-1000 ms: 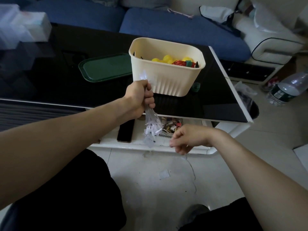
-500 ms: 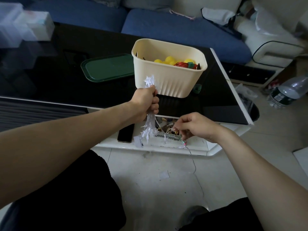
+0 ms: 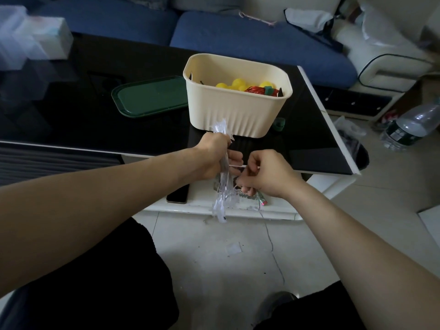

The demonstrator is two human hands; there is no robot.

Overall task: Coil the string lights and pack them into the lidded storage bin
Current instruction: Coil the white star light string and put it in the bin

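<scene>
Your left hand (image 3: 215, 156) is a closed fist around a bundle of string lights (image 3: 223, 196), clear, crinkly plastic shapes that poke out above the knuckles and hang in a ragged tuft below. Your right hand (image 3: 266, 173), just beside it, curls its fingers and pinches a thin pale strand stretched taut between the two hands; a fine dark wire (image 3: 271, 239) trails from there down to the floor.

The bundle sits in the air in front of the cream storage bin (image 3: 238, 110), a ribbed, rounded-corner plastic tub standing near the table's front edge. Inside it show yellow balls (image 3: 234, 84) and something red and shiny, partly hidden by the rim. The dark green lid (image 3: 150, 96), flat with a raised lip, lies on the table to the bin's left, touching or nearly touching it.

The coffee table (image 3: 83, 120) has a glossy black glass top with a white edge. A lower white shelf holds a black phone (image 3: 177, 195) and some wrappers you half cover with your right hand. Behind stands a blue-cushioned sofa (image 3: 250, 41) with cream arms. The floor is pale tile, with a clear plastic bottle (image 3: 412, 126) at the right. The white boxes at the upper left are blurred.
</scene>
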